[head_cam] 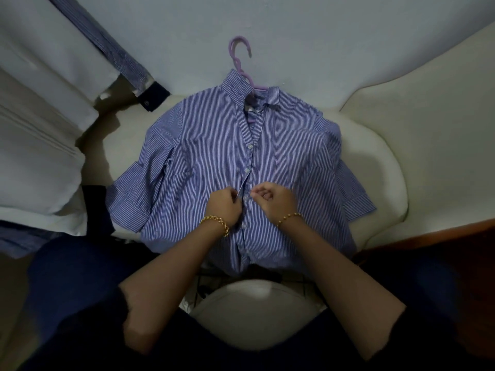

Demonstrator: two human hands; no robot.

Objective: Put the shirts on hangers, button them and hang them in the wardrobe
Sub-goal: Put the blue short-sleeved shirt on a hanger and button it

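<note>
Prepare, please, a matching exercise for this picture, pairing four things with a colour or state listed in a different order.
Things:
1 hanger
2 striped shirt
3 left hand
4 bracelets

Descriptions:
A gold
B pinching the shirt's front edge
C purple
D blue and white

Pairs: 1-C; 2-D; 3-B; 4-A
</note>
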